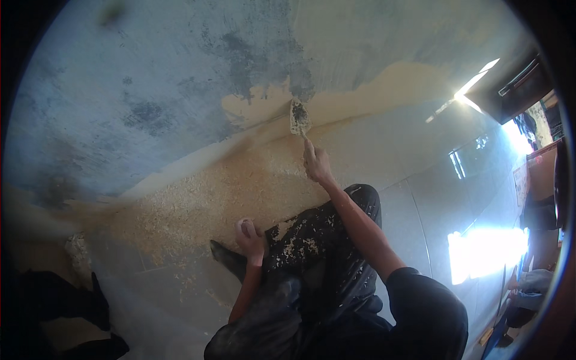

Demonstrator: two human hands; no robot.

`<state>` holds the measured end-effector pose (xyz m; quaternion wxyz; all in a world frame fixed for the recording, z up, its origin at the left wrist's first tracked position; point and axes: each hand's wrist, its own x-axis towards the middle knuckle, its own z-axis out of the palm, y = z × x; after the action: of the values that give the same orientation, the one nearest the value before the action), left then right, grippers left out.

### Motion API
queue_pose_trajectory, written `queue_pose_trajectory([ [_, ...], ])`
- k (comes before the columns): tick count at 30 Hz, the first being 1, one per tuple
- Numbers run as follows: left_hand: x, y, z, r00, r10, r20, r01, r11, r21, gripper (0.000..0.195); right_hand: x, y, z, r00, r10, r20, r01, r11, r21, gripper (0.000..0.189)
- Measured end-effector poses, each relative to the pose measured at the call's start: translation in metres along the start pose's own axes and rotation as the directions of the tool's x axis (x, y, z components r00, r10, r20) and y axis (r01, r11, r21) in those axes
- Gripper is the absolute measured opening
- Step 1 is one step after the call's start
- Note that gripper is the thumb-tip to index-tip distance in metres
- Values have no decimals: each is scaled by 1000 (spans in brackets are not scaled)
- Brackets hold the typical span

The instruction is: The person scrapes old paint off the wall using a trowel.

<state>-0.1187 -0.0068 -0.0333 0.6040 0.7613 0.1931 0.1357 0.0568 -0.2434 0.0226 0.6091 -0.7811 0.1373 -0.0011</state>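
Note:
My right hand (317, 164) grips the handle of a small trowel (300, 118), index finger stretched along it. The trowel's blade is smeared with pale residue and has a dark patch in its middle. Its tip meets the lower part of the wall (189, 81), where a tan bare strip (258, 101) shows beneath the grey-blue paint. Beside my bent knee, my left hand (249, 238) is curled with dusty fingers; whether anything is inside it cannot be made out. Pale flakes and crumbs (202, 198) cover the floor along the wall's foot.
Grey floor tiles (400, 216) extend to the right, with bright sunlight (488, 254) on them. Flakes cling to my dark trousers (301, 243). Dark shapes (63, 292) and a pale lump (77, 252) are at the lower left. Furniture and other items (540, 180) stand at the far right.

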Motion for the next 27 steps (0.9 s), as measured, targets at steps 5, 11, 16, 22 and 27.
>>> queue_pose_trajectory([
  [5, -3, -8, -2, 999, -52, 12, 52, 999, 5, 21, 0, 0, 4, 999, 38, 10, -39, 998, 56, 58],
  [11, -2, 12, 6, 999, 14, 34, -14, 1000, -14, 21, 12, 14, -8, 1000, 16, -26, -16, 1000, 17, 57],
  [16, 0, 30, 1, 990, -138, -9, 137, 989, -55, 20, 20, -28, 4, 998, -57, 1, 56, 984, 169, 61],
  [22, -4, 8, 0, 999, -51, -9, 50, 997, -51, 18, -6, 6, 3, 998, 6, -59, -8, 999, -34, 60],
  [27, -9, 19, 8, 997, -67, 38, 70, 992, -102, 18, 14, -1, -3, 992, -109, -65, 108, 994, -17, 60],
])
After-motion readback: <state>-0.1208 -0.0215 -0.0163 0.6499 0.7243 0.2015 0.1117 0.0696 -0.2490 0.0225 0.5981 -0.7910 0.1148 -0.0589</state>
